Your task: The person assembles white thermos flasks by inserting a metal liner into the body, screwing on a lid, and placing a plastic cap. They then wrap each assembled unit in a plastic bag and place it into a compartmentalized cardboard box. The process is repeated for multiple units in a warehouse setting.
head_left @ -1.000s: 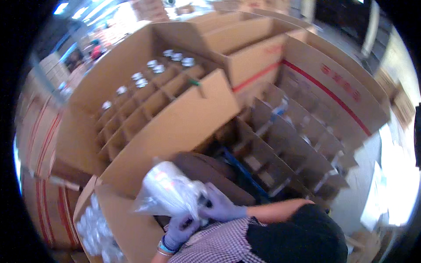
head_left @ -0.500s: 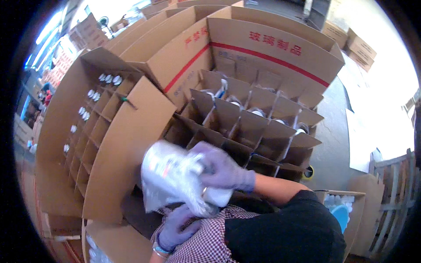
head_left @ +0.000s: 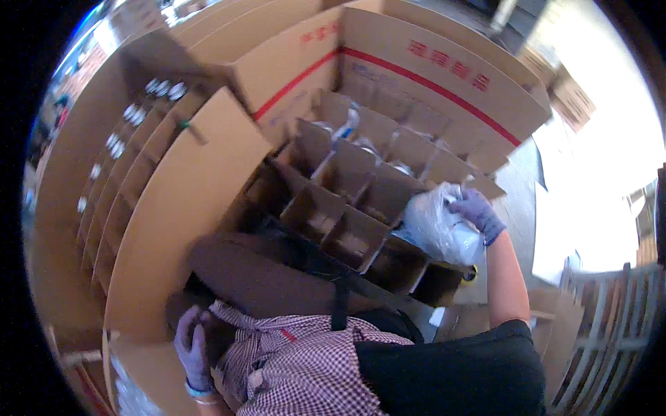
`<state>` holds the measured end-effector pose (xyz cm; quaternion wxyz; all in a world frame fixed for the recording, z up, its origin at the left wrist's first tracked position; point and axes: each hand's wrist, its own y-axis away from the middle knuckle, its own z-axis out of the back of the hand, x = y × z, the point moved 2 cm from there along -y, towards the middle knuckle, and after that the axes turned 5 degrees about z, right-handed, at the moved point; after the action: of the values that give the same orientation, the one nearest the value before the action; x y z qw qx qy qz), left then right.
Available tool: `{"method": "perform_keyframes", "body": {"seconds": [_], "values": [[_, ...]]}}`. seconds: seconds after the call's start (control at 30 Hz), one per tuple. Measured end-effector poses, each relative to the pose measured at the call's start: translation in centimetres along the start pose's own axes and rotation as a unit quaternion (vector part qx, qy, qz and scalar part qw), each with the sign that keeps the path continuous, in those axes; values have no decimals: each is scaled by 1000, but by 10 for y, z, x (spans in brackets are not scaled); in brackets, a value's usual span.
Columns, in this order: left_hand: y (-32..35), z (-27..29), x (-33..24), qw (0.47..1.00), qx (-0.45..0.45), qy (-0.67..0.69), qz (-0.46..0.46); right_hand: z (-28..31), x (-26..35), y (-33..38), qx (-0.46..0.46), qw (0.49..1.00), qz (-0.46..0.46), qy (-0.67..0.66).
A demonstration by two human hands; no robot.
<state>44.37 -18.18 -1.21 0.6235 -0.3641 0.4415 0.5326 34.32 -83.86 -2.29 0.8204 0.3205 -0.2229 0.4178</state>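
My right hand, in a purple-grey glove, grips the top of a clear plastic bag wrapped round something whitish whose kind I cannot make out. The bag is over the right side of the cardboard dividers in front of me, covering some cells. Wrapped things with pale tops stand in several of the farther cells; nearer ones show bare cardboard. Down at the lower left, my gloved left hand holds nothing, its fingers apart, close to the apron and a carton's edge.
To the left, an open carton has dividers and several silver-capped bottles. Tall cartons with a red stripe rise behind the dividers. A roll of tape lies at the right, and a slatted grey rack stands farther right.
My right hand has carried the bag from before my body to the right, over the dividers. The left hand, earlier under the bag, has moved down and left. The view has shifted.
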Motion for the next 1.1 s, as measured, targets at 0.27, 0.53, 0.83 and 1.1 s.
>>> {"method": "perform_keyframes", "body": {"seconds": [0.27,0.53,0.83,1.1], "values": [[53,124,-28,981,-87,-171,-30,-73,-117,-99,95,988,1,123],[306,359,71,750,-466,-302,361,-84,89,-123,143,940,69,303],[429,378,260,664,-589,-251,387,-145,228,-104,115,889,282,341],[378,369,80,499,-821,-257,-106,-174,285,-35,162,873,308,342]]}}
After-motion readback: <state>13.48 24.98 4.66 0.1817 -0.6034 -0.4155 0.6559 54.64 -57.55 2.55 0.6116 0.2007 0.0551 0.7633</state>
